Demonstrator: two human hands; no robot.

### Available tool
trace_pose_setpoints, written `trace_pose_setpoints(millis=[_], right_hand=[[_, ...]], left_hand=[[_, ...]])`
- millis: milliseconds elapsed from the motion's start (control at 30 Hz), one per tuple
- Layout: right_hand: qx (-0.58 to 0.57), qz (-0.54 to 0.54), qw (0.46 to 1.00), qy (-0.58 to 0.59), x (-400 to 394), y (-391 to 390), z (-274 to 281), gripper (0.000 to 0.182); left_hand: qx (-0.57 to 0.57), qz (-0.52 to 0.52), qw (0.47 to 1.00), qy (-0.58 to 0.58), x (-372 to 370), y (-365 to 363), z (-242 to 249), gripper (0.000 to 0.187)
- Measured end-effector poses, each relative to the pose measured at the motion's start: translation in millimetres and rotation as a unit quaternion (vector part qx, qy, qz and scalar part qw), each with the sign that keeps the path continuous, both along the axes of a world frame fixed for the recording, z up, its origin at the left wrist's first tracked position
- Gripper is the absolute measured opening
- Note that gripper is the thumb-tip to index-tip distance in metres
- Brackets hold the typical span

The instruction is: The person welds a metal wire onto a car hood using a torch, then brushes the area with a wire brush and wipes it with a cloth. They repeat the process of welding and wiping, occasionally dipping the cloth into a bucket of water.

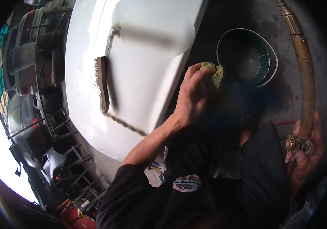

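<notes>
My left hand (191, 93) is closed around a yellow-green sponge (217, 76), above the floor between the white panel and the bucket. Just beyond the sponge stands a dark green bucket (263, 68) with a pale rim. At the right, my right hand (308, 162) grips a brass gas torch (304, 72) near its valve knobs, the tube pointing up and out of view. A wire brush (102, 84) with a wooden handle lies on the white car panel (148, 87). Dark, rough weld seams (127, 124) run across the panel near the brush.
Red and green hoses (290, 166) trail below the torch. Metal racks (81, 156) and parked vehicles (26, 126) stand along the left. Grey concrete floor (282, 103) lies around the bucket. A blurred patch covers part of the view's upper middle.
</notes>
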State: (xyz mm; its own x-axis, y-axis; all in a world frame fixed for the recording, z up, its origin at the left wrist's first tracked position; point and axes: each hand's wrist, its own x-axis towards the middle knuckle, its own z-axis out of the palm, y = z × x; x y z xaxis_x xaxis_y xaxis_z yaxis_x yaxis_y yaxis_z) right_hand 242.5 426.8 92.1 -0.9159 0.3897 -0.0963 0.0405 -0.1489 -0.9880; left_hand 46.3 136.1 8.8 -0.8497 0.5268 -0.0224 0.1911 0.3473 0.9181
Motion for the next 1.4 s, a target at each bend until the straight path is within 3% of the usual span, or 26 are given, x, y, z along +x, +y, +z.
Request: trace_pose_setpoints(millis=[233, 433, 500, 533, 600, 667, 733, 867, 1033, 1067, 1100, 1133, 1200, 1267, 1300, 1333, 1367, 1400], right_hand=[[-0.001, -0.004, 1.0, -0.002, -1.4, -0.9, 0.9, 0.1], [0.01, -0.006, 1.0, -0.009, -2.1, -2.4, 0.7, 0.1], [0.012, -0.007, 1.0, -0.004, -1.9, -2.0, -0.9, 0.1], [0.013, -0.007, 1.0, -0.005, -1.9, -1.9, -0.6, 0.1], [0.013, -0.008, 1.0, -0.017, -2.1, -2.8, 0.8, 0.1], [0.016, -0.007, 1.0, -0.021, -2.9, -2.0, 2.8, 0.099], [0.018, -0.008, 0.999, -0.025, -1.3, -2.7, 3.6, 0.099], [0.024, -0.023, 0.999, -0.035, -0.7, -4.3, 4.1, 0.1], [0.022, -0.004, 0.999, -0.03, -2.0, -1.6, 1.3, 0.099], [0.026, -0.004, 0.999, -0.033, -1.9, -2.4, 2.3, 0.099], [0.031, -0.007, 0.999, -0.034, -1.8, -2.6, 2.7, 0.099], [0.029, -0.008, 0.999, -0.034, -0.3, -2.8, 2.8, 0.099], [0.005, 0.001, 0.999, -0.031, 1.5, -2.1, 3.4, 0.101], [0.006, -0.016, 0.999, -0.036, -0.1, -4.4, 7.3, 0.102], [0.008, -0.03, 0.999, -0.045, -1.0, -6.0, 9.1, 0.103], [0.007, -0.031, 0.999, -0.043, -3.2, -5.8, 8.9, 0.103], [0.01, -0.021, 0.999, -0.037, -6.0, -3.6, 8.1, 0.104], [0.013, -0.007, 0.999, -0.031, -7.9, -0.5, 7.7, 0.104]], left_hand=[[-0.006, -0.003, 0.999, 0.04, -6.9, 1.5, -7.4, 0.055], [-0.061, -0.018, 0.98, 0.19, -22.2, 3.9, -19.1, 0.046], [-0.084, -0.039, 0.945, 0.315, -39.6, 3.6, -17.7, 0.043], [-0.083, -0.039, 0.945, 0.315, -51.3, 1.1, -20.3, 0.043], [-0.133, -0.056, 0.887, 0.438, -76.6, -8.1, -26.0, 0.044], [-0.175, -0.065, 0.883, 0.43, -89.5, -16.2, -28.5, 0.042], [-0.299, -0.115, 0.87, 0.374, -94.2, -23.8, -31.2, 0.042], [-0.299, -0.175, 0.871, 0.35, -96.6, -35.5, -40.0, 0.042], [-0.245, -0.164, 0.865, 0.407, -134.1, -72.4, -56.0, 0.031], [-0.225, -0.129, 0.865, 0.429, -162.8, -93.6, -56.2, 0.037], [-0.243, -0.072, 0.86, 0.443, -189.7, -108.9, -44.1, 0.03], [-0.29, -0.073, 0.88, 0.369, -217.1, -118.3, -12.5, 0.025], [-0.379, 0.133, 0.857, 0.324, -242.8, -136.3, 8.0, 0.026], [-0.319, 0.105, 0.896, 0.291, -234.1, -127.7, -4.5, 0.031], [-0.339, 0.039, 0.847, 0.408, -210.8, -114.2, -25.5, 0.03], [-0.129, 0.1, 0.952, 0.261, -172.2, -79.7, -39.6, 0.03], [-0.217, -0.006, 0.898, 0.383, -129.2, -55.6, -44.2, 0.031], [-0.224, -0.107, 0.89, 0.384, -103.7, -33.3, -49.7, 0.036]])
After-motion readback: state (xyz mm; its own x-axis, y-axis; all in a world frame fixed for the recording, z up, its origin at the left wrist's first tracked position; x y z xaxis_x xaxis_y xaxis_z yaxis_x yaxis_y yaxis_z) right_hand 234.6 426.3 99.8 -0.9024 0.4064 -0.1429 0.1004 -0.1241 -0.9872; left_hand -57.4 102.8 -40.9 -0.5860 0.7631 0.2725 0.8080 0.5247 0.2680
